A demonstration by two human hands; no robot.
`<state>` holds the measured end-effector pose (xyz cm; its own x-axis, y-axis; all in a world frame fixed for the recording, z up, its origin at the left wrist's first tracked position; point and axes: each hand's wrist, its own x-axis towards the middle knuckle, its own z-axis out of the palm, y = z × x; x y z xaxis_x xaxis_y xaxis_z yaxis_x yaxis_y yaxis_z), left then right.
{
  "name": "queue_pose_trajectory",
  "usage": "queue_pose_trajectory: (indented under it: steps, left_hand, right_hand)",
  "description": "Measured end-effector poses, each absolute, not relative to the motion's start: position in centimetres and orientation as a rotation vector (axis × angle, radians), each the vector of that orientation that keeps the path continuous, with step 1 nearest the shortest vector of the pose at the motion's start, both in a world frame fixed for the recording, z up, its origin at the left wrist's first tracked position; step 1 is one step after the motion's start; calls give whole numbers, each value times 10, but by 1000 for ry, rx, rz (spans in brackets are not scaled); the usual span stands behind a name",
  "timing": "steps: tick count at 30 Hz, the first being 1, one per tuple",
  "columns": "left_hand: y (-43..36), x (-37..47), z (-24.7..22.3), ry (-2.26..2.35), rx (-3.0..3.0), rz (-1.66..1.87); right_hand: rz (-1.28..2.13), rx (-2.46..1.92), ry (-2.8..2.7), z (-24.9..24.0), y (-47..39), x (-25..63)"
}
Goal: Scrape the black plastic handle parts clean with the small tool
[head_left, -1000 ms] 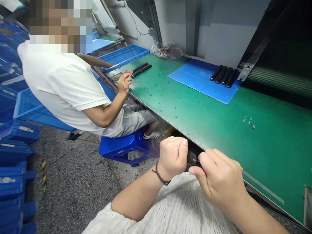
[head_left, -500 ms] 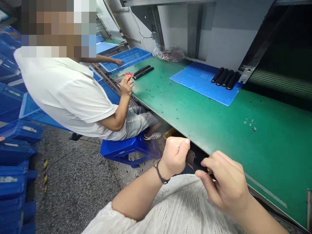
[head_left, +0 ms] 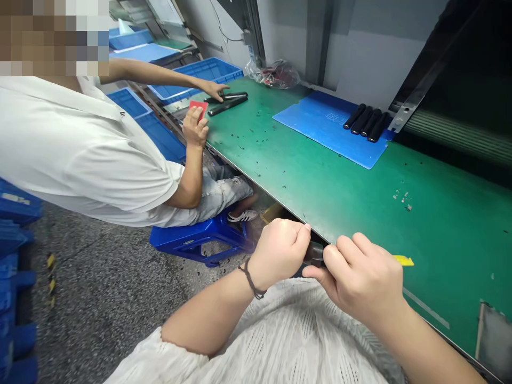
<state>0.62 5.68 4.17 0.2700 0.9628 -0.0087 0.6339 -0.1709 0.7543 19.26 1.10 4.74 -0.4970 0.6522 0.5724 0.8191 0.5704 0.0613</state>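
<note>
My left hand (head_left: pixel 282 248) is closed around a dark, glossy piece (head_left: pixel 314 254) at the table's front edge. Beside it my right hand (head_left: pixel 362 274) is also closed, its fingers meeting the right end of that piece. A yellow tip (head_left: pixel 404 260) sticks out behind the right hand; the rest of that yellow thing is hidden in the palm. Several black handle-like pieces (head_left: pixel 360 120) lie side by side on a blue sheet (head_left: pixel 328 128) farther back.
A person in white (head_left: pixel 92 154) sits on a blue stool (head_left: pixel 192 237) at left, one hand on black pieces (head_left: pixel 230 104), the other holding a red card (head_left: pixel 199 108). Small scraps dot the green table (head_left: pixel 280 154). A plastic bag (head_left: pixel 276 73) and blue bins (head_left: pixel 200 72) stand behind.
My right hand has moved left, up against the dark piece, and the yellow tip now shows. The other person's far hand has come from the bin onto the black pieces. The view has shifted.
</note>
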Motion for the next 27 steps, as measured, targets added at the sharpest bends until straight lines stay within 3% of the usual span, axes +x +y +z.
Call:
queue_pose_trajectory:
  steps: [6, 10, 15, 20, 27]
  left_hand:
    - [58, 12, 37, 1501, 1788, 565]
    - [55, 10, 34, 1302, 1713, 597]
    - [46, 4, 22, 800, 1418, 480]
    - [39, 9, 10, 595, 1131, 574]
    - [41, 12, 13, 423, 932, 573]
  right_hand:
    - [-735, -1114, -2286, 29, 12, 197]
    - [-790, -1071, -2242, 19, 17, 202]
    - [-391, -1078, -2099, 14, 23, 207]
    - [87, -935, -2031, 20, 19, 212]
    - [98, -1112, -2023, 30, 16, 221]
